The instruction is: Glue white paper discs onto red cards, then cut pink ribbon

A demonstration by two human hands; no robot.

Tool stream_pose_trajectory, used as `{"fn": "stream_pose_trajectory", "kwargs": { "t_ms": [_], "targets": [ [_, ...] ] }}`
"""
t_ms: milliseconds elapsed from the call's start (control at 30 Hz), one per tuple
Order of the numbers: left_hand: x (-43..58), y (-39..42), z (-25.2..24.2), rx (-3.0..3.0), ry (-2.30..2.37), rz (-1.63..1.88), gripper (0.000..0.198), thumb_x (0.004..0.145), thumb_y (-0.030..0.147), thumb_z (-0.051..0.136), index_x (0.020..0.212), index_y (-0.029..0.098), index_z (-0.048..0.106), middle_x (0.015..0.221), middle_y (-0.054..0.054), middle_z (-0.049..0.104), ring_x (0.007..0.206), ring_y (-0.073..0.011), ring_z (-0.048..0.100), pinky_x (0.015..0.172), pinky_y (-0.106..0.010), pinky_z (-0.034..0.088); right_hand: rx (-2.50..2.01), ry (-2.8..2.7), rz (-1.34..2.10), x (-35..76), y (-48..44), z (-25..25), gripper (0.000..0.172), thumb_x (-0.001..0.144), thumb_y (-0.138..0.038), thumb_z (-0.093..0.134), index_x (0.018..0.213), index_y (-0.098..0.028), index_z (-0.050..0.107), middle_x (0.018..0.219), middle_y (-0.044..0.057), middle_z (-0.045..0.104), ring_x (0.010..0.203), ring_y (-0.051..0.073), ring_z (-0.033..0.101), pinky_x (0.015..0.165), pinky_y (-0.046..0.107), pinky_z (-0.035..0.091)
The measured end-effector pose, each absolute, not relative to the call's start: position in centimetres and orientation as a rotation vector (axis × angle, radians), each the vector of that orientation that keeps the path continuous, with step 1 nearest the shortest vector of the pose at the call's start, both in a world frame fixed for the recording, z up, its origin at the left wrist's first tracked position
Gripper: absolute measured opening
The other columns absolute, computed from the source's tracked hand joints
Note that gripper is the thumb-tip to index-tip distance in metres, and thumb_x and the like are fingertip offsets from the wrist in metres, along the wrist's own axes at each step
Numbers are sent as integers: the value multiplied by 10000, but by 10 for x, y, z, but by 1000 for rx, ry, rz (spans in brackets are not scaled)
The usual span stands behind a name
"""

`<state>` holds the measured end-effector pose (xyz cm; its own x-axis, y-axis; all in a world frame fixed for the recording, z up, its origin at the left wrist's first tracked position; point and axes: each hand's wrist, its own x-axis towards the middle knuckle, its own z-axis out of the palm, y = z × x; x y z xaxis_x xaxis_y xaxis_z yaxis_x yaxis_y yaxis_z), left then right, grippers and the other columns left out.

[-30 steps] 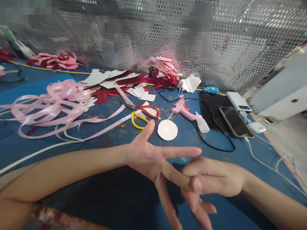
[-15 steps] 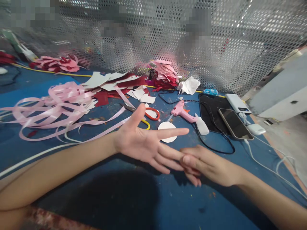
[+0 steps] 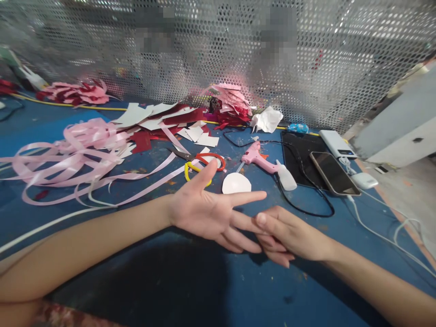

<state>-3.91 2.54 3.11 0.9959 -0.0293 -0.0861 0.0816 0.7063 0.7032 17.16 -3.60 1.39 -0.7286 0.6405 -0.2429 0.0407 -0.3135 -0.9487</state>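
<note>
My left hand (image 3: pixel 207 211) lies palm up over the blue table (image 3: pixel 153 281), fingers spread and nothing in it. My right hand (image 3: pixel 289 234) is closed around the left hand's middle fingers, its thumb pressed on top of them. Just beyond the left hand lie a white paper disc (image 3: pixel 236 183), scissors (image 3: pixel 200 161) with red and yellow handles, and a pink glue gun (image 3: pixel 264 162).
A tangle of pink ribbon (image 3: pixel 71 154) covers the left side, with red and white paper scraps (image 3: pixel 163 120) behind. A phone (image 3: pixel 334 173), black mat (image 3: pixel 301 154), power bank (image 3: pixel 337 144) and white cables (image 3: pixel 384 227) sit at right. Perforated metal screen (image 3: pixel 218 50) closes the back.
Both hands have dropped lower toward the table and flattened. My right hand went from gripping one left finger to closing over the left middle fingers.
</note>
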Motion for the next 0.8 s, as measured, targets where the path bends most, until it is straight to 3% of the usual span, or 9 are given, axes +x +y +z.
{"fn": "stream_pose_trajectory", "kwargs": {
  "t_ms": [67,200,333,500,633,800],
  "targets": [
    [-38,24,27,728,15,-14,1099,634,900,250,1471,271,-84,1401,-141,443,1271,-372,436,1067,-576,148,-754,-1417,2182,173,-36,14,479,899,-558,374,611,-177,388,416,-103,280,312,30,355,304,136,215],
    [-34,22,21,684,-64,6,1133,627,891,290,1448,263,-173,1360,-172,484,1226,-397,478,1005,-598,256,-608,-1345,2300,175,-36,15,443,915,-517,381,667,-156,448,448,-93,336,320,23,365,300,125,226],
    [-32,23,18,676,-78,30,1113,635,887,257,1450,259,-166,1342,-176,501,1165,-401,532,948,-599,326,-541,-1263,2388,175,-34,15,437,892,-531,423,705,-141,489,438,-91,360,309,33,394,290,123,223],
    [-33,23,16,659,-92,-14,1149,613,910,184,1455,209,-162,1315,-193,519,1173,-404,524,925,-591,349,-385,-1192,2511,171,-37,13,431,902,-514,413,792,-119,544,465,-39,492,362,76,508,309,137,289],
    [-35,24,10,660,-40,-55,1143,615,905,179,1467,203,-119,1319,-187,521,1208,-409,487,946,-617,298,-295,-1195,2528,168,-42,11,427,915,-503,391,843,-112,547,526,8,589,390,77,534,368,156,368],
    [-37,25,6,736,-8,19,1121,626,899,132,1487,190,18,1357,-172,493,1235,-399,461,965,-594,296,-345,-1171,2516,167,-47,9,430,894,-497,455,917,-81,560,604,41,639,429,62,563,395,128,341]
  ]
}}
